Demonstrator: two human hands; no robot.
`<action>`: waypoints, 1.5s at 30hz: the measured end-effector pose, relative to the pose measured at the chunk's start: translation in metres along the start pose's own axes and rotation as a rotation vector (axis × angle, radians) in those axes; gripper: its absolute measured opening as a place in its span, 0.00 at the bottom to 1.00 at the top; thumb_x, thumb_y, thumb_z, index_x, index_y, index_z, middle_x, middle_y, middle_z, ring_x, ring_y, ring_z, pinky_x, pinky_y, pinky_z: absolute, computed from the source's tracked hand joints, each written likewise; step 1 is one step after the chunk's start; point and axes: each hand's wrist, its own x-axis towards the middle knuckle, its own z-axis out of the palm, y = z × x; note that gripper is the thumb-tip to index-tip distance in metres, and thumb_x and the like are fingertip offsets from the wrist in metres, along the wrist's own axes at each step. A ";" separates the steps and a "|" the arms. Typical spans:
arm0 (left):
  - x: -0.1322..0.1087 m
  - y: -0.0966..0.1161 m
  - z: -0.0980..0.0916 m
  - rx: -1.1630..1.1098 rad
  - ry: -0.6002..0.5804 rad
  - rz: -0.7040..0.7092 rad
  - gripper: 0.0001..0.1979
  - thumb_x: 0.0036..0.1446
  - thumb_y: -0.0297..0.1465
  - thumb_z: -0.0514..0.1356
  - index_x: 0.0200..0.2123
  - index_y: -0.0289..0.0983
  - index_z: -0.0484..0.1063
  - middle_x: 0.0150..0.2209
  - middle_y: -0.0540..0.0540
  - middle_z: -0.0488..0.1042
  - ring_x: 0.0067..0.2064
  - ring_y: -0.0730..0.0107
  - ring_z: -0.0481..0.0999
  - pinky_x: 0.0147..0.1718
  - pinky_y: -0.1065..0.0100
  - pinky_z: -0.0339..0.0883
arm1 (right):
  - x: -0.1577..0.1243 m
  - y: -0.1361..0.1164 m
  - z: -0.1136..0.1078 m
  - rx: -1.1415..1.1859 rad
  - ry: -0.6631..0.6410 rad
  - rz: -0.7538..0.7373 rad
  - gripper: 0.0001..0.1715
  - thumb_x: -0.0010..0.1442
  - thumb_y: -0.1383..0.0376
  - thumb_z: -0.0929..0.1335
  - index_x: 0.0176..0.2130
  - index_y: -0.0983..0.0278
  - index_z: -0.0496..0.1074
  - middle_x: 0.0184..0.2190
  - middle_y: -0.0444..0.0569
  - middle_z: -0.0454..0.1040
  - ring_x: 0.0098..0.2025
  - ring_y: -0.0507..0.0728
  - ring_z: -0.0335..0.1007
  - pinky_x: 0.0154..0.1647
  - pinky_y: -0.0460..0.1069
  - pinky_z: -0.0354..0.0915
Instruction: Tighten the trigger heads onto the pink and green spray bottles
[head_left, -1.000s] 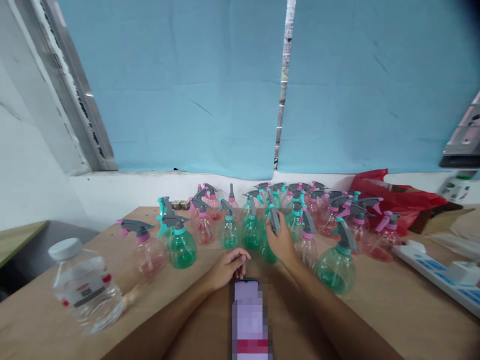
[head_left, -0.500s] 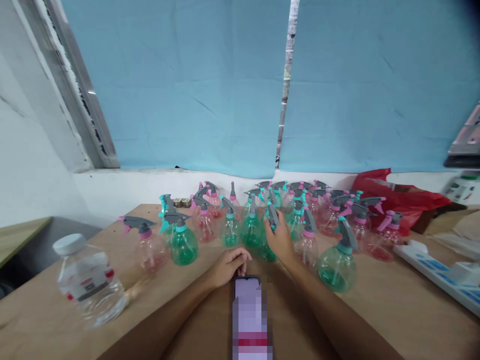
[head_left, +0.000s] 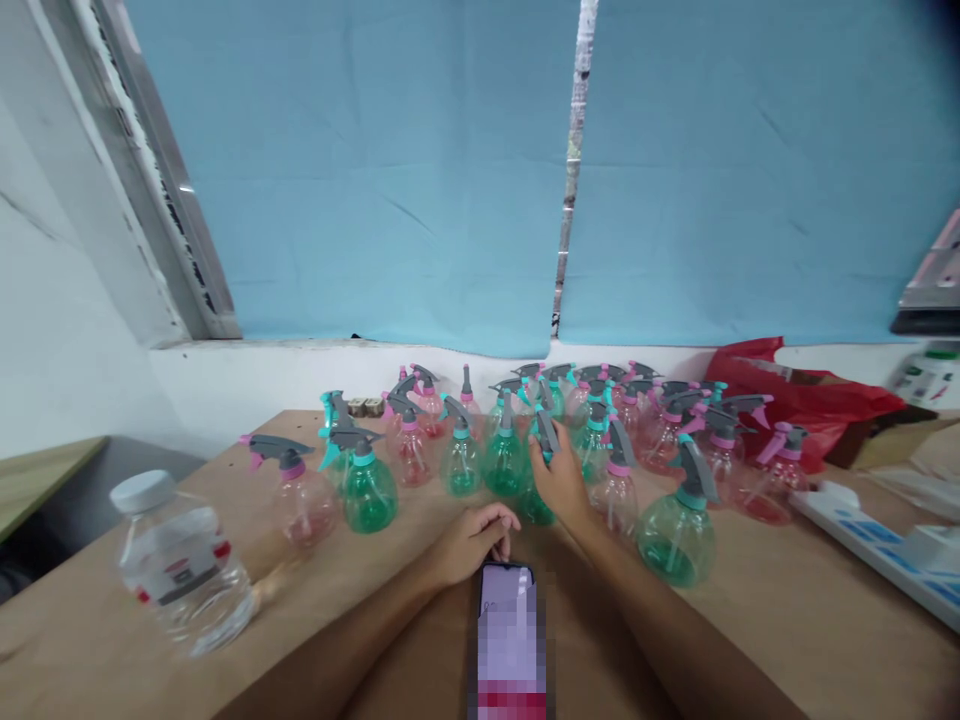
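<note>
My right hand point(head_left: 561, 475) is closed around the grey and teal spray head of a green spray bottle point(head_left: 537, 506), which stands on the table. The hand hides part of that bottle. Close by on the left, my left hand point(head_left: 474, 540) has bent fingers at the top edge of a phone point(head_left: 511, 625) that lies screen up; the fingertips are partly hidden. A green spray bottle point(head_left: 504, 462) stands just beyond my hands, and a pink spray bottle point(head_left: 616, 500) is right of my right wrist.
Several pink and green spray bottles stand in rows toward the wall. A green spray bottle point(head_left: 677, 540) is at right front. A clear water bottle point(head_left: 184, 575) stands at the left. To the right are a white power strip point(head_left: 874, 545) and a red plastic bag point(head_left: 802, 410).
My left hand and the phone have shifted together a little to the right and toward me. My right hand keeps its hold on the spray bottle.
</note>
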 end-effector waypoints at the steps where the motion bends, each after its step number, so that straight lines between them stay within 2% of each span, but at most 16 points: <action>1: 0.000 0.000 0.002 -0.002 0.002 -0.002 0.21 0.64 0.49 0.56 0.39 0.36 0.71 0.26 0.50 0.72 0.27 0.71 0.72 0.28 0.72 0.63 | 0.000 0.000 0.000 -0.006 0.001 -0.004 0.29 0.66 0.53 0.62 0.61 0.64 0.61 0.46 0.57 0.74 0.43 0.62 0.72 0.44 0.54 0.65; 14: -0.011 0.003 -0.001 0.027 0.035 -0.059 0.19 0.64 0.48 0.55 0.38 0.36 0.70 0.24 0.51 0.73 0.25 0.72 0.71 0.25 0.73 0.60 | -0.001 0.002 0.000 -0.091 0.001 0.015 0.30 0.67 0.50 0.61 0.61 0.63 0.61 0.43 0.57 0.76 0.41 0.65 0.75 0.41 0.57 0.67; 17: -0.009 0.001 0.000 0.026 0.050 -0.060 0.20 0.63 0.49 0.55 0.37 0.36 0.70 0.24 0.51 0.72 0.24 0.72 0.71 0.24 0.73 0.61 | -0.005 -0.003 -0.002 -0.101 -0.019 0.051 0.35 0.65 0.49 0.63 0.63 0.63 0.58 0.46 0.60 0.76 0.44 0.68 0.75 0.44 0.60 0.68; 20: -0.008 0.002 -0.004 0.099 0.127 -0.006 0.20 0.66 0.48 0.52 0.39 0.37 0.69 0.23 0.52 0.72 0.25 0.71 0.72 0.25 0.72 0.63 | -0.010 -0.011 -0.004 -0.043 0.015 -0.006 0.42 0.63 0.51 0.67 0.68 0.62 0.49 0.58 0.64 0.68 0.56 0.70 0.68 0.53 0.64 0.65; 22: -0.009 0.009 -0.013 0.277 0.222 0.092 0.18 0.68 0.45 0.49 0.40 0.38 0.71 0.25 0.51 0.72 0.28 0.69 0.73 0.29 0.70 0.65 | -0.011 -0.018 -0.005 0.037 0.078 -0.068 0.45 0.64 0.54 0.67 0.69 0.62 0.43 0.66 0.64 0.57 0.65 0.68 0.58 0.60 0.65 0.59; 24: -0.014 0.023 -0.026 0.547 0.337 0.205 0.16 0.70 0.40 0.48 0.41 0.39 0.72 0.28 0.50 0.74 0.31 0.67 0.74 0.33 0.69 0.66 | -0.012 -0.025 -0.008 0.079 0.148 -0.125 0.44 0.65 0.57 0.66 0.69 0.63 0.40 0.69 0.63 0.50 0.70 0.66 0.48 0.65 0.66 0.53; 26: -0.021 0.039 -0.040 0.849 0.414 0.368 0.13 0.69 0.35 0.50 0.44 0.40 0.73 0.35 0.47 0.76 0.37 0.64 0.74 0.39 0.65 0.66 | -0.012 -0.033 -0.012 0.061 0.203 -0.211 0.41 0.65 0.60 0.65 0.69 0.64 0.43 0.70 0.62 0.46 0.72 0.66 0.42 0.68 0.67 0.49; 28: -0.029 0.053 -0.052 1.110 0.478 0.576 0.09 0.65 0.33 0.55 0.43 0.40 0.73 0.38 0.45 0.76 0.40 0.61 0.73 0.44 0.60 0.64 | -0.014 -0.039 -0.017 0.002 0.209 -0.366 0.38 0.64 0.65 0.65 0.67 0.64 0.47 0.71 0.61 0.44 0.72 0.67 0.40 0.68 0.69 0.48; 29: -0.033 0.058 -0.057 1.173 0.573 0.630 0.08 0.63 0.32 0.57 0.44 0.40 0.73 0.41 0.43 0.74 0.43 0.59 0.73 0.48 0.57 0.64 | -0.015 -0.041 -0.019 -0.029 0.188 -0.469 0.37 0.62 0.67 0.65 0.66 0.63 0.49 0.71 0.60 0.44 0.72 0.68 0.40 0.68 0.70 0.48; 31: -0.041 0.059 -0.063 1.167 0.869 0.639 0.12 0.61 0.34 0.60 0.47 0.38 0.70 0.47 0.39 0.69 0.51 0.53 0.69 0.53 0.53 0.62 | -0.020 -0.046 -0.021 -0.071 0.100 -0.682 0.38 0.60 0.71 0.66 0.65 0.61 0.52 0.70 0.59 0.46 0.71 0.69 0.43 0.66 0.72 0.50; 33: -0.049 0.052 -0.067 1.057 1.130 0.543 0.18 0.60 0.39 0.60 0.49 0.37 0.65 0.49 0.38 0.64 0.55 0.50 0.65 0.55 0.49 0.61 | -0.026 -0.050 -0.020 -0.071 -0.030 -0.841 0.39 0.57 0.74 0.65 0.65 0.60 0.53 0.69 0.58 0.52 0.70 0.69 0.48 0.65 0.72 0.55; 34: -0.053 0.045 -0.068 1.000 1.198 0.478 0.19 0.61 0.41 0.59 0.50 0.37 0.62 0.48 0.39 0.63 0.55 0.50 0.64 0.54 0.48 0.61 | -0.029 -0.052 -0.018 -0.060 -0.097 -0.887 0.39 0.57 0.75 0.65 0.65 0.60 0.54 0.67 0.58 0.56 0.69 0.68 0.50 0.64 0.71 0.57; 36: -0.061 0.032 -0.070 0.948 1.240 0.349 0.22 0.62 0.45 0.56 0.51 0.37 0.59 0.49 0.39 0.61 0.55 0.49 0.63 0.55 0.44 0.60 | -0.035 -0.055 -0.014 -0.036 -0.212 -0.935 0.37 0.57 0.75 0.64 0.64 0.61 0.57 0.64 0.58 0.62 0.68 0.67 0.54 0.63 0.68 0.61; 40: -0.070 0.013 -0.079 0.977 1.232 0.246 0.29 0.60 0.49 0.55 0.56 0.36 0.58 0.54 0.36 0.60 0.60 0.43 0.59 0.58 0.40 0.55 | -0.045 -0.053 -0.005 0.026 -0.305 -0.863 0.32 0.58 0.74 0.63 0.61 0.62 0.62 0.59 0.57 0.68 0.66 0.64 0.58 0.64 0.64 0.61; 42: -0.071 0.009 -0.085 0.964 1.244 0.232 0.32 0.59 0.49 0.56 0.58 0.36 0.56 0.57 0.34 0.59 0.63 0.42 0.57 0.60 0.40 0.53 | -0.048 -0.048 -0.002 0.077 -0.341 -0.718 0.27 0.60 0.72 0.64 0.59 0.61 0.65 0.57 0.55 0.70 0.63 0.62 0.63 0.62 0.61 0.63; 45: -0.067 0.003 -0.095 0.924 1.221 0.191 0.35 0.56 0.48 0.59 0.60 0.34 0.55 0.59 0.32 0.59 0.64 0.41 0.56 0.62 0.40 0.51 | -0.052 -0.039 0.001 0.153 -0.411 -0.456 0.18 0.64 0.68 0.63 0.53 0.59 0.70 0.48 0.50 0.77 0.52 0.59 0.74 0.53 0.54 0.69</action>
